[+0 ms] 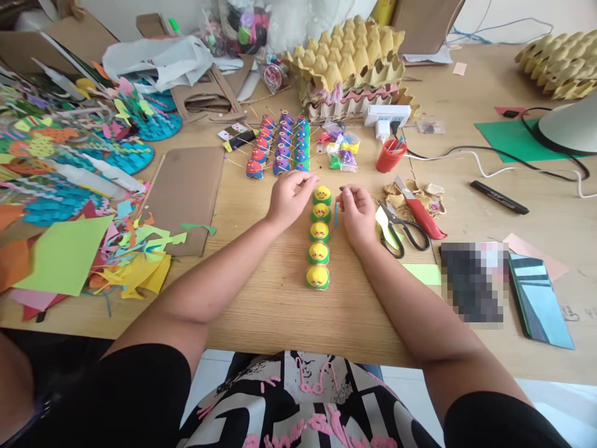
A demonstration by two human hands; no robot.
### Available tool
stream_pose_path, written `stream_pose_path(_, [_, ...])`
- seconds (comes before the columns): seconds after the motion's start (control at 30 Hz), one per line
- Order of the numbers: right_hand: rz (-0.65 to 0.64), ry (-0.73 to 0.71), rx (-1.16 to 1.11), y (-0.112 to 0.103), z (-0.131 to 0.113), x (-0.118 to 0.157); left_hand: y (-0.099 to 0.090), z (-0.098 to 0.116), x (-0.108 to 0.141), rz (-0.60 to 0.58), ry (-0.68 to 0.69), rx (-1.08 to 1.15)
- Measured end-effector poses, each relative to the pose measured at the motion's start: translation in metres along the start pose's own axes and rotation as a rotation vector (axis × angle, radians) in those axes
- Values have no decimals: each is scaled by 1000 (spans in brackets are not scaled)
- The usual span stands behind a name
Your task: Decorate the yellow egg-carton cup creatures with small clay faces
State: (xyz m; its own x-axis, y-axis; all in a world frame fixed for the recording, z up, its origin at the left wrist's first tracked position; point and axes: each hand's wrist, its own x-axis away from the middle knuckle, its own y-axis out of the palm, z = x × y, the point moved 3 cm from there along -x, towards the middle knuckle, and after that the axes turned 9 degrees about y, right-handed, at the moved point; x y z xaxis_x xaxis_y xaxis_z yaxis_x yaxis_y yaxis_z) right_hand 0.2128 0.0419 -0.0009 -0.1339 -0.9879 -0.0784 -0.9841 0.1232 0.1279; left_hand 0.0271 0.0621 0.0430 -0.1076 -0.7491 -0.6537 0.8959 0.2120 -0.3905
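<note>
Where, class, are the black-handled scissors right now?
In the head view, the black-handled scissors lie just right of the right hand, left of the red-handled knife.

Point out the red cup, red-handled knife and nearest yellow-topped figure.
Red cup (390, 160), head view: on its outer wall.
Red-handled knife (422, 214), head view: on its handle.
Nearest yellow-topped figure (318, 276), head view: on its yellow dome.

A head-worn camera looks forward and down along both forearms (233, 264) toward the hands (290, 199) and table (261, 311).
</note>
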Motion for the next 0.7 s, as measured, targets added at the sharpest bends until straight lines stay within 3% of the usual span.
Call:
stream_pose_path(0.2, [-33, -37, 100, -1, -3, 6, 11, -4, 20, 24, 104, -49])
stream_pose_path(0.37, [-70, -42, 127, 1, -8, 9, 8, -4, 23, 35, 125, -2])
stream_pose_path(0.53, [-33, -45, 45, 3, -5, 7, 11, 0, 22, -43, 175, -7])
stream_pose_path(0.7, [-24, -90, 120, 2, -5, 10, 17, -1, 20, -110, 191, -16])
